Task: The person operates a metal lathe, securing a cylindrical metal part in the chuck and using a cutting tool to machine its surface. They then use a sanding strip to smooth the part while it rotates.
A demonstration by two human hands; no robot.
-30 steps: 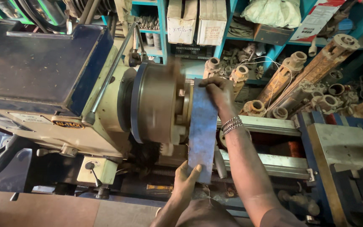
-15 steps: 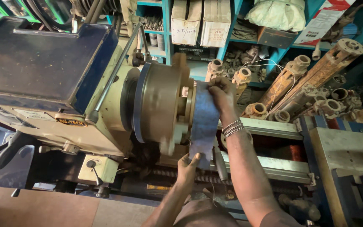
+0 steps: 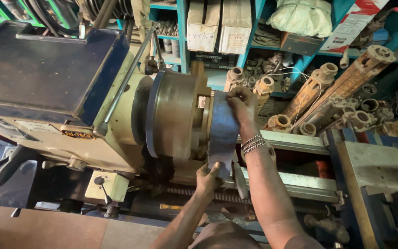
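Holding a grey abrasive strip [image 3: 223, 131] taut against the workpiece at the lathe chuck [image 3: 173, 121] – right hand [image 3: 241, 107] is pinching the top end closed, left hand [image 3: 209, 177] is gripping the bottom end, fingers curled tight. Chuck looks blurred, so prob spinning; polishing seems mid-way, no finish visible yet, strip not taken off. Up on the blue shelves [image 3: 256, 27]: two tall cardboard boxes [image 3: 219, 24] side by side w/ handwritten marks, a pale bulging sack [image 3: 303, 17] to their right, a red-and-white printed carton [image 3: 354, 25] far right
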